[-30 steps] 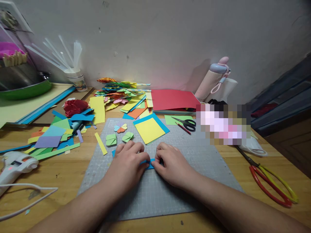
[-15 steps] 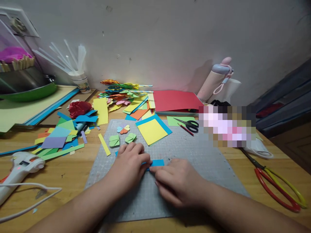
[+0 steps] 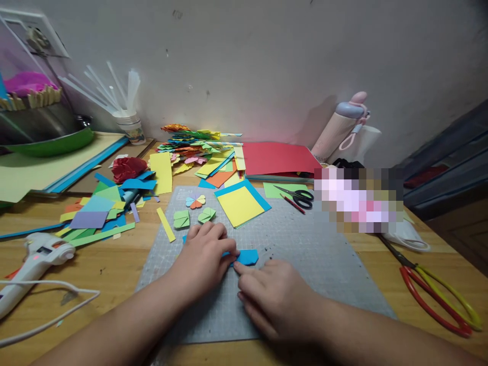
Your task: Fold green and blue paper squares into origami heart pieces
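Note:
A folded piece of blue paper (image 3: 249,257) lies on the grey cutting mat (image 3: 316,284), largely covered by my hands. My left hand (image 3: 209,254) is closed over it and holds it down against the mat. My right hand (image 3: 270,292) has its fingers curled, its index fingertip pressed on the paper's near edge beside my left thumb. Just beyond the left hand are two folded green paper pieces, a left one (image 3: 181,219) and a right one (image 3: 206,215). A multicoloured paper flower (image 3: 195,202) sits behind them, left of a stack of yellow and blue square sheets (image 3: 240,206).
Black scissors (image 3: 301,197) and a red pencil (image 3: 293,204) lie at the mat's back right; large red-and-yellow-handled scissors (image 3: 434,295) lie farther right. Paper scraps (image 3: 91,218) and a corded glue gun (image 3: 41,254) are on the left. A bottle (image 3: 339,122) leans against the wall.
The right hand has drawn slightly toward me, its thumb moving away from the paper. The paper's right end now looks angled at its corners. The left hand keeps its place; the view has shifted slightly.

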### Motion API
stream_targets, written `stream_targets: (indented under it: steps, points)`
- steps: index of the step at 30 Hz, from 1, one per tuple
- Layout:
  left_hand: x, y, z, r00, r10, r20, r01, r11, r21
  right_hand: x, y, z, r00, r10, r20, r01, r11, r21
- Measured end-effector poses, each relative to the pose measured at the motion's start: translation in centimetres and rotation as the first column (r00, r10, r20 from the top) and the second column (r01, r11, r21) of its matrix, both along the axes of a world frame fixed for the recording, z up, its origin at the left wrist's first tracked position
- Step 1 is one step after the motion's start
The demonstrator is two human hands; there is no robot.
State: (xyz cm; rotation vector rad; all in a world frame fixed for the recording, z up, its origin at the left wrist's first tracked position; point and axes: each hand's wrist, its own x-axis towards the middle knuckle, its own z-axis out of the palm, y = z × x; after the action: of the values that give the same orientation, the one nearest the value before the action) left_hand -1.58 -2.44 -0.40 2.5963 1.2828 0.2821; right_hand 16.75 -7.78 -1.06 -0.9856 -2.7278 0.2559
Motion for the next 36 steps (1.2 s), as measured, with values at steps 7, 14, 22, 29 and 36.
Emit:
stream_targets:
  steps: [7, 14, 22, 29, 36]
  points:
    - [-0.2, 0.0, -0.1, 1.000, -0.010, -0.006, 0.010, 1.000, 0.004, 0.2, 1.1, 0.2, 0.975, -0.148, -0.165, 0.140, 0.988, -0.060]
    - [-0.4, 0.0, -0.2, 1.000, -0.020, 0.000, 0.020, 1.000, 0.004, -0.3, 1.2, 0.1, 0.990, -0.107, -0.095, 0.100, 0.992, -0.073]
    - [-0.4, 0.2, -0.5, 1.000, -0.012, -0.012, 0.013, 1.000, 0.022, -0.3, 1.2, -0.4, 1.000, -0.014, -0.026, 0.013, 0.999, -0.046]
    - [-0.5, 0.3, -0.6, 1.000, -0.017, -0.008, 0.017, 1.000, 0.021, -0.4, 1.2, -0.2, 1.000, -0.013, 0.010, 0.014, 0.998, -0.063]
    - [-0.5, 0.3, -0.6, 1.000, -0.018, -0.002, 0.018, 1.000, 0.023, 0.4, 1.0, 0.0, 0.995, -0.092, -0.044, 0.092, 0.996, 0.015]
